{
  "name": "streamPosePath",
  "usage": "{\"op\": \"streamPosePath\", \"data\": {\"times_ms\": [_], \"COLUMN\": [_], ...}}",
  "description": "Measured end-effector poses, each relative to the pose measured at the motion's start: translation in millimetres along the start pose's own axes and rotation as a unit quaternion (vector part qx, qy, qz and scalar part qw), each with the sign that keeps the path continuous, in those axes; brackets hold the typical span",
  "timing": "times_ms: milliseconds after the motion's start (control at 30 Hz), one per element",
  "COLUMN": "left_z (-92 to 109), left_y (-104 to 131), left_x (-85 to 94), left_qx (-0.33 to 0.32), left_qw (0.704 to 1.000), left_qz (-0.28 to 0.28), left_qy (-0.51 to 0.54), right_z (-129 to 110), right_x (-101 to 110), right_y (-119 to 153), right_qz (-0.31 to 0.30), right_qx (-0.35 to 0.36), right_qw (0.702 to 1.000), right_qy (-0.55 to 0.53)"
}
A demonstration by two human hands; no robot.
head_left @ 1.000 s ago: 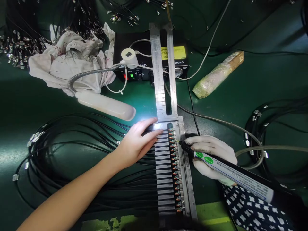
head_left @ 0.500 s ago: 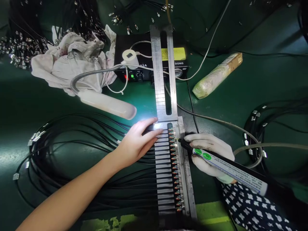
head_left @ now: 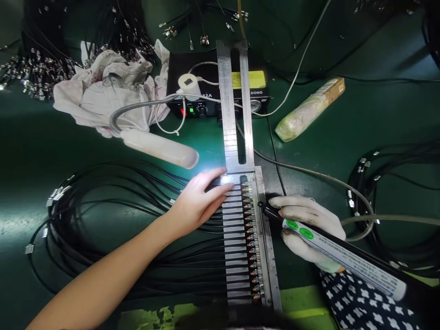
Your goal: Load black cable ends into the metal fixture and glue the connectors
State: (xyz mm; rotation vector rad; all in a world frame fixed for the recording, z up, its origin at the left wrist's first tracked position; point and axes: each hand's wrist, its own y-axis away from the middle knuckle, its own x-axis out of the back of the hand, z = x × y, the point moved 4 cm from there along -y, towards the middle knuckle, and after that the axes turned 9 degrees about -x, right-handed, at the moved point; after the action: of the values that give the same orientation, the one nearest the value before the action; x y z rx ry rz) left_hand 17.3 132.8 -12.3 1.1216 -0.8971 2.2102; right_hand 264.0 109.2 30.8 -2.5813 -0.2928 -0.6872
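gloved right hand (head_left: 319,217) wrapped round a black pen-like tool (head_left: 343,254), tip over the metal fixture (head_left: 266,256)
likely light and stiff, best held near its tip; left hand (head_left: 197,199) rests on the fixture, fingers apart

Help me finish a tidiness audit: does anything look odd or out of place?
Yes: a stained white cloth lies crumpled beside the black control box, looking untidy. The yellow-green patch low in view has ragged edges, perhaps from wear.

Dim surroundings, cool glare by the white lamp (head_left: 160,147), glinting metal jig (head_left: 258,238), shadowy corners
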Motion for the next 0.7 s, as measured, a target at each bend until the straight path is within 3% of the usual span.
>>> {"op": "streamPosePath", "data": {"times_ms": [700], "left_z": [0.3], "left_y": [-1.7], "left_x": [1.3], "left_qx": [0.000], "left_qw": [1.000], "left_qz": [-0.005], "left_qy": [-0.001], "right_z": [4.1], "right_x": [-6.3], "right_y": [0.6], "right_qz": [-0.005], "right_qx": [0.013], "right_qw": [1.000], "right_qy": [0.012]}}
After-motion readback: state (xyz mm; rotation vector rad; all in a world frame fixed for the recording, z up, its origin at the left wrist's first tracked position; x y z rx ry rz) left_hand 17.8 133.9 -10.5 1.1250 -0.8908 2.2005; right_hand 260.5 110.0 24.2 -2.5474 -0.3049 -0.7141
